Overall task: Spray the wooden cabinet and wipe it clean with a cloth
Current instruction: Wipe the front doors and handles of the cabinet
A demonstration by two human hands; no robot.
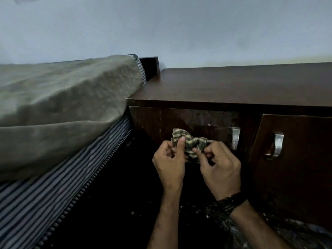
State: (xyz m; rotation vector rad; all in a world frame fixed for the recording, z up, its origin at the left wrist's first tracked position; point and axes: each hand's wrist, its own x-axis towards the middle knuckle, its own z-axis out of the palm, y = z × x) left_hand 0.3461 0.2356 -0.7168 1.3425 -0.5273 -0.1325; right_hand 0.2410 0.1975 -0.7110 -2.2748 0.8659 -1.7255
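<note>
Striped olive-and-cream cotton cloth (189,143), bunched up right against the dark glossy wooden cabinet (224,87) front, pinched by left hand (169,159) and right hand (220,165) both, looks light, soft and floppy, so probably best wadded into the palm before wiping.

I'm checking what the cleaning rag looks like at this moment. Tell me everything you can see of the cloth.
The cloth is a small rag, striped in olive and pale cream, and looks like soft woven fabric. It is bunched and crumpled, not spread flat. The left hand pinches its left part with the thumb on top, and the right hand pinches its right part. It is held up in front of the cabinet, by the left door; whether it touches the wood cannot be told.
</note>
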